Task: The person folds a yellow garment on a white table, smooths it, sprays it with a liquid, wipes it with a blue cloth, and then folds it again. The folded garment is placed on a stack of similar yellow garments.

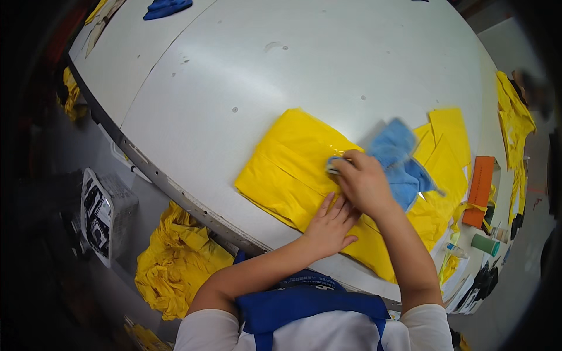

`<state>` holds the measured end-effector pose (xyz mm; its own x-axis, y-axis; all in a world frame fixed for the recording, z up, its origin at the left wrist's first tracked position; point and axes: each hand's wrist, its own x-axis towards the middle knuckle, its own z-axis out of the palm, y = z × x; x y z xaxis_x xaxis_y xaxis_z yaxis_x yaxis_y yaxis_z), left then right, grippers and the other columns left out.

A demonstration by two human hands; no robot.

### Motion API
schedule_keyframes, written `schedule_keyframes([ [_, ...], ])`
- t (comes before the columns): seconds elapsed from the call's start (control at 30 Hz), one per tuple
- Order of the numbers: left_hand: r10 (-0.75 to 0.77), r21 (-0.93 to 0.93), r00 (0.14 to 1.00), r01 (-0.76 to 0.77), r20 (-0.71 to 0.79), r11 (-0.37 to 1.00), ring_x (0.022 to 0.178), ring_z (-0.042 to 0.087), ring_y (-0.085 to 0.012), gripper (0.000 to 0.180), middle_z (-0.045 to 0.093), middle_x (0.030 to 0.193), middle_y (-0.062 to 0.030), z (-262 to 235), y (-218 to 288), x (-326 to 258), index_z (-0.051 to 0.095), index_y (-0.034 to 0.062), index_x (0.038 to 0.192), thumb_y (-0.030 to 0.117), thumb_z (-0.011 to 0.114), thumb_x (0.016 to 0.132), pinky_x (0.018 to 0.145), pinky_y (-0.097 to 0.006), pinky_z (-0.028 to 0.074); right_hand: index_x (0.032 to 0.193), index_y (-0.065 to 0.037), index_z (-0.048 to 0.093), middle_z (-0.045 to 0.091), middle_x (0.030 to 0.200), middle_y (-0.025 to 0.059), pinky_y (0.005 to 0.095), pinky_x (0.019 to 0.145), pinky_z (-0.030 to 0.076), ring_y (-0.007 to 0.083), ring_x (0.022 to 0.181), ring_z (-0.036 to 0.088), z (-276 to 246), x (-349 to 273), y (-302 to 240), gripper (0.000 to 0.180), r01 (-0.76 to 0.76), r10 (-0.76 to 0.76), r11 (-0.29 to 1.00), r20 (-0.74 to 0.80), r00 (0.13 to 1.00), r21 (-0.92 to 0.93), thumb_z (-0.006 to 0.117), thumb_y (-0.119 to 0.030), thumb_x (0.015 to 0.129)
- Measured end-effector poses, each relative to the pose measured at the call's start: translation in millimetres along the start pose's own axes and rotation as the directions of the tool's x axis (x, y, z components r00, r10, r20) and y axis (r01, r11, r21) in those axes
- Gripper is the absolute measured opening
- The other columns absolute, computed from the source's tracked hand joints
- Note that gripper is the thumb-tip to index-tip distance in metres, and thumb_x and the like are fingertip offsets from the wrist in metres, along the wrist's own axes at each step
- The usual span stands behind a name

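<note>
At the table's near edge (257, 231), the left hand (335, 229) lies flat, fingers slightly spread, on folded yellow fabric (287, 164) that looks light, soft, and best taken by its folded edges, while just beyond, the right hand (366, 182) pinches a limp light-blue cloth (398, 178) over it.
</note>
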<state>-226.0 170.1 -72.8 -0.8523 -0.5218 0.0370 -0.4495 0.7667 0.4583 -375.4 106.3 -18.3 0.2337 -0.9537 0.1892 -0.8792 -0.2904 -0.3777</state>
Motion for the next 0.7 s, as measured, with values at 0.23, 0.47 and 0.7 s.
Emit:
schedule_keyframes([
  [0.23, 0.025, -0.052, 1.000, -0.025, 0.005, 0.998, 0.134, 0.031, -0.0330, 0.058, 0.047, 0.134, -0.0125, 17, -15, -7, 0.055, 0.0159, 0.127, 0.054, 0.054, 0.084, 0.114, -0.051, 0.010, 0.108, -0.011, 0.066, 0.057, 0.101, 0.0074, 0.0357, 0.080, 0.041, 0.0232, 0.092, 0.056, 12, -6, -10, 0.034, 0.020, 0.014, 0.977, 0.154, 0.988, -0.214, 0.058, -0.012, 0.074],
  [0.47, 0.057, -0.060, 0.995, -0.061, -0.076, 0.996, 0.132, 0.035, -0.0323, 0.054, 0.053, 0.129, -0.0104, 28, -23, -8, 0.059, 0.0163, 0.123, 0.053, 0.054, 0.083, 0.114, -0.051, 0.011, 0.112, -0.011, 0.065, 0.056, 0.102, 0.0104, 0.0366, 0.084, 0.040, 0.0258, 0.097, 0.055, 24, 18, -13, 0.038, -0.013, 0.046, 0.984, 0.185, 0.982, -0.176, 0.057, -0.010, 0.075],
  [0.7, 0.069, -0.033, 0.996, -0.071, -0.057, 0.997, 0.131, 0.037, -0.0326, 0.055, 0.053, 0.129, -0.0106, 30, -23, -9, 0.059, 0.0161, 0.123, 0.054, 0.052, 0.084, 0.114, -0.049, 0.009, 0.109, -0.011, 0.065, 0.056, 0.097, 0.0062, 0.0344, 0.080, 0.040, 0.0225, 0.092, 0.055, 25, 11, -10, 0.037, 0.030, 0.008, 0.972, 0.161, 0.987, -0.232, 0.057, -0.014, 0.074],
])
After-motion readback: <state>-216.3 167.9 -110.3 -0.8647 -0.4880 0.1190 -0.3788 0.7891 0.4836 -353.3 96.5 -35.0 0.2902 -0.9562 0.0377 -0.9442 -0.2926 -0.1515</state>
